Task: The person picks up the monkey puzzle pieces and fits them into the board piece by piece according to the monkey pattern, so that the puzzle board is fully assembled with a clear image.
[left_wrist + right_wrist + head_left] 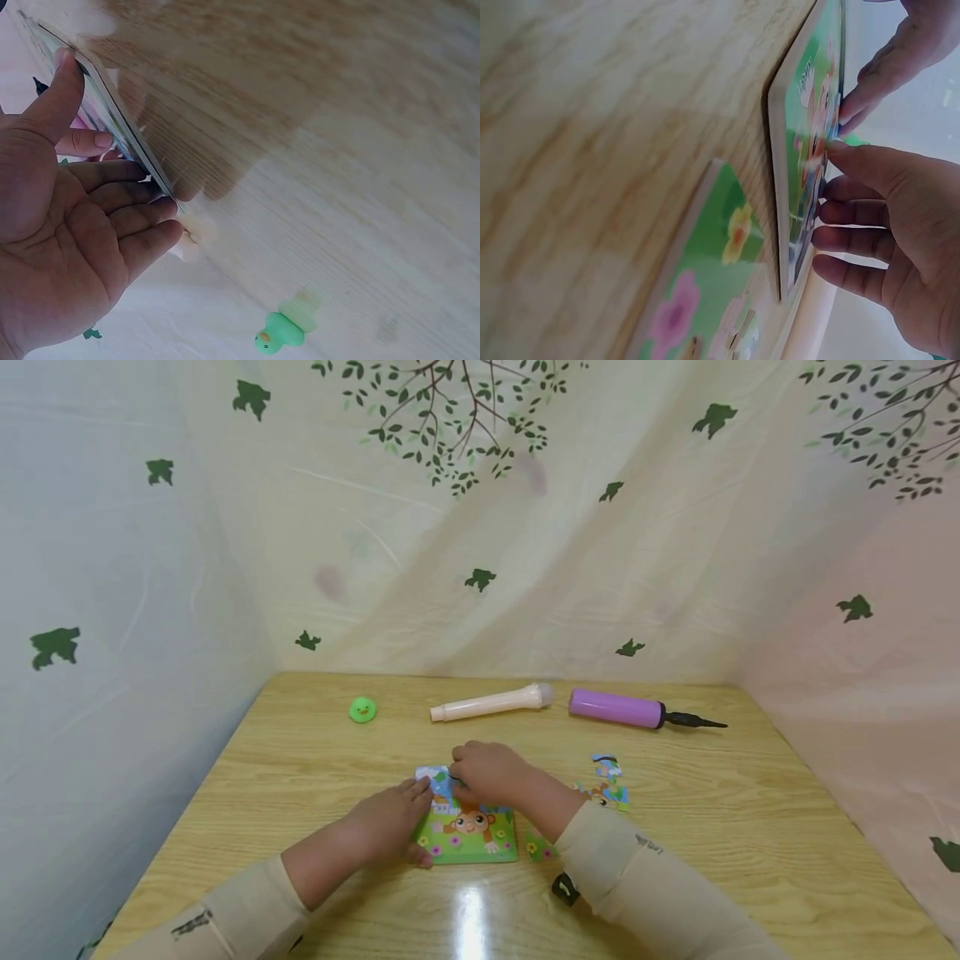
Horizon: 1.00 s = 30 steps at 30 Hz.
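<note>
A square jigsaw puzzle (476,852) with a monkey, flowers and sky lies on the wooden table. My left hand (386,822) rests along its left side, the fingers on the upper left part and the thumb by the lower left corner. Reaching across the upper part of the puzzle, my right hand (487,774) touches its surface with thumb and fingertips. The right wrist view shows the fingers of this hand (900,217) spread and only slightly bent. Whether a small piece lies under those fingertips cannot be seen.
Loose puzzle pieces lie to the right, among them a sky piece (606,766), a monkey piece (618,797) and a green flowered piece (536,846). Behind stand a green duck toy (362,710), a pale microphone (487,702) and a purple hand pump (617,708). Printed cloth walls surround the table.
</note>
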Tool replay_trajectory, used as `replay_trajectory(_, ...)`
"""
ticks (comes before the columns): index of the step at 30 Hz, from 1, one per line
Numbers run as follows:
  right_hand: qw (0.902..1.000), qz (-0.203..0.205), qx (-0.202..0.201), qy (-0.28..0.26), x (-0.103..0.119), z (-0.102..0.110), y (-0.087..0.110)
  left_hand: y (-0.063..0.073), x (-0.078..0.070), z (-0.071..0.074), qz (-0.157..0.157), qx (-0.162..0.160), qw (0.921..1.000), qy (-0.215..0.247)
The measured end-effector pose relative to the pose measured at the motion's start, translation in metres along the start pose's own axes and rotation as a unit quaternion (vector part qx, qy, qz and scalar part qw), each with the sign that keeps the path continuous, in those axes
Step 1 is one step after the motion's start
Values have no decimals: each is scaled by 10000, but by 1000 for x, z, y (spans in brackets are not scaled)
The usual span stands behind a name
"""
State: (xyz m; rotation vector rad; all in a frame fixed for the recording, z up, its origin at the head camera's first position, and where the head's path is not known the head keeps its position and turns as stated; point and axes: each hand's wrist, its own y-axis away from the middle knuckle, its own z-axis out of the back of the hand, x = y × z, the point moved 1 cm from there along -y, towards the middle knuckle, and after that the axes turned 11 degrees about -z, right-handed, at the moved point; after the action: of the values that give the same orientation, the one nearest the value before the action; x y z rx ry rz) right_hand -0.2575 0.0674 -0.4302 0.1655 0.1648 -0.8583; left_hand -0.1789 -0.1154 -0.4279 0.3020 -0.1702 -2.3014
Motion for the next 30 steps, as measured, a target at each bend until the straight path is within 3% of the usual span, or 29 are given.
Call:
replay_trajectory(11, 9998, -85, 132, 112, 4, 1, 1, 0, -2, 1, 20, 25, 10000, -65)
replay_trajectory(18, 9973, -144, 109, -717, -2, 1, 5, 0, -2, 2, 22, 37, 10000, -38)
replay_trajectory(25, 9876, 22, -59, -1570, -30, 3, 16, 1, -2, 1, -14, -80, 9999, 97)
replay_trajectory(30, 9816, -309, -226, -1870, -63, 8, 29, 3, -1, 0, -58, -125, 9998, 114)
